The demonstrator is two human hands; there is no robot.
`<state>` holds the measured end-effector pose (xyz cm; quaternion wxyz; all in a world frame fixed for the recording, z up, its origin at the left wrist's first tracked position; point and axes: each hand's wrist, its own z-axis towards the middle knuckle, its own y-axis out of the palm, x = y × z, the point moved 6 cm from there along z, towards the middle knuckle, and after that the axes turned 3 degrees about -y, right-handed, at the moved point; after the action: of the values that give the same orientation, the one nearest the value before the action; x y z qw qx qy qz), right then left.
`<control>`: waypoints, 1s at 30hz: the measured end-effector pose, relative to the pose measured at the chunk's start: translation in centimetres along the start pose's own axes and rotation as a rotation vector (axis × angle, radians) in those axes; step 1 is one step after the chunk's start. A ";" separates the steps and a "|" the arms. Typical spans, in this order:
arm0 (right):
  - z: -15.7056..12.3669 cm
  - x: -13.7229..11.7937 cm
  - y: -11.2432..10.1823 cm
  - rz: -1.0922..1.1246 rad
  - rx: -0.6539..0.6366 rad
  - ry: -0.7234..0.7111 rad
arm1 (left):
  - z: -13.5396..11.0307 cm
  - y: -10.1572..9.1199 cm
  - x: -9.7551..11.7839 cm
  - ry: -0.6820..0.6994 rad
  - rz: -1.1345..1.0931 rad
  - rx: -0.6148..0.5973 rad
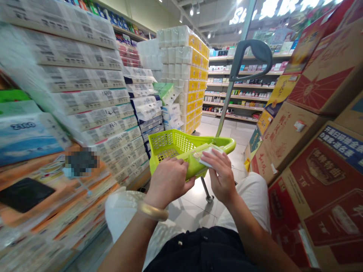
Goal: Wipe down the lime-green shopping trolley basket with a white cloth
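A lime-green plastic shopping basket (pixel 167 145) on wheels stands in front of my knees in a shop aisle, its grey handle (pixel 249 60) rising up to the right. My left hand (pixel 168 181), with a gold bangle on the wrist, is closed round the basket's near rim. My right hand (pixel 222 173) presses its fingers on a white cloth or wipe (pixel 208 155) that lies against the basket's green rim. Both hands are close together at the basket's near right corner.
Stacked packs of tissue paper (pixel 93 98) fill the left side, with a dark phone (pixel 24 194) lying on an orange pack. Red and brown cartons (pixel 317 158) pile up on the right. A tower of toilet rolls (pixel 184 75) and shelves (pixel 241 102) stand behind. The floor is pale tile.
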<state>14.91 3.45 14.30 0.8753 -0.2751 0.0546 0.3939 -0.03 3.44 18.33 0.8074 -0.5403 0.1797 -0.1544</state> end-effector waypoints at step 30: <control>1.8 -0.5 0.7 -0.010 -0.072 0.007 | 0.2 0.2 0.1 0.013 0.010 -0.011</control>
<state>13.90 4.43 15.66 0.8667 -0.3081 0.0419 0.3902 0.16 3.60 18.22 0.8040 -0.5429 0.1886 -0.1529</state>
